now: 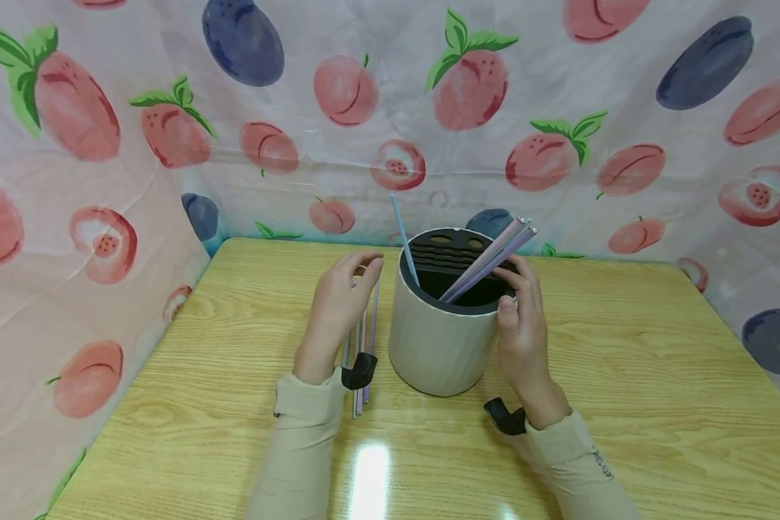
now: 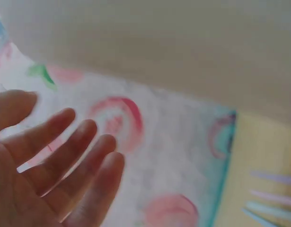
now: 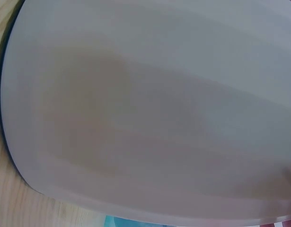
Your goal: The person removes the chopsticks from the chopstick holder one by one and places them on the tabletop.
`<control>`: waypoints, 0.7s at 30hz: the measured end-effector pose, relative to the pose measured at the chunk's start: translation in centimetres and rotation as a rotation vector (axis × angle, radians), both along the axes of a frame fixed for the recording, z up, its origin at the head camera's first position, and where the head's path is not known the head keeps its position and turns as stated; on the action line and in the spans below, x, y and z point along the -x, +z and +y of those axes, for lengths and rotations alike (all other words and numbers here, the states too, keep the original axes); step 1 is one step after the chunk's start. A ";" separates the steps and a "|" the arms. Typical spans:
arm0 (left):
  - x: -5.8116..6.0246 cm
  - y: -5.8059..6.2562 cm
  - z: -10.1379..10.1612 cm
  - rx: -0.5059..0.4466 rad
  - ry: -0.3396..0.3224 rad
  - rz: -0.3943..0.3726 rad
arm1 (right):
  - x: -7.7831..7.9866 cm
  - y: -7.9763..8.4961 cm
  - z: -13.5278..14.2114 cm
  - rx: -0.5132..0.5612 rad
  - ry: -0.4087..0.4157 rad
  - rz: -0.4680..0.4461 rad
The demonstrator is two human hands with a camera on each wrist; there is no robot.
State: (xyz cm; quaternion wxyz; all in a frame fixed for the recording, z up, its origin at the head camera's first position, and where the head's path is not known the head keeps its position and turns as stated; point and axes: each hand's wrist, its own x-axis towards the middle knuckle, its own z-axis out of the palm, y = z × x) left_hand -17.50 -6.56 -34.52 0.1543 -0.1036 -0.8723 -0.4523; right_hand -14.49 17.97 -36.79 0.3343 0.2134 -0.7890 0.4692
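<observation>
A cream, round pen holder (image 1: 438, 347) with a black slotted top stands upright on the table. One thin blue stick (image 1: 404, 238) leans left in it, and several pink and purple sticks (image 1: 490, 260) with shiny ends lean right; their exact kind is unclear. My right hand (image 1: 525, 328) grips the holder's right side at the rim; in the right wrist view the holder's wall (image 3: 150, 113) fills the picture. Left of the holder, my left hand (image 1: 346, 303) hovers with loosely bent fingers and nothing in them. Below it lie several thin pastel sticks (image 1: 365, 393), partly hidden by the hand and wrist.
The wooden table (image 1: 624, 347) reaches back to a fruit-print cloth (image 1: 364, 159), which also hangs at both sides. A black wrist piece (image 1: 359, 371) on the left arm overhangs the loose sticks; another black wrist piece (image 1: 505, 417) is on the right.
</observation>
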 end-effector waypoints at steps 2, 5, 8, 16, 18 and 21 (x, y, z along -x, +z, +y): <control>-0.5 0.8 0.5 -0.059 -0.032 0.069 | 0.0 0.1 0.0 -0.004 -0.001 0.001; -1.2 1.8 1.4 -0.130 -0.095 0.137 | 0.0 0.1 0.0 -0.006 -0.003 -0.005; -1.7 2.4 2.4 -0.156 -0.139 0.177 | 0.0 0.1 0.0 -0.001 -0.003 -0.011; -2.3 2.7 4.0 -0.063 -0.132 0.216 | 0.1 0.3 0.0 0.011 0.013 -0.001; -2.5 3.0 4.0 -0.043 -0.141 0.223 | 0.1 0.3 0.0 0.008 0.013 -0.004; -2.8 3.4 3.8 -0.023 -0.154 0.250 | 0.1 0.3 0.1 0.003 0.008 -0.014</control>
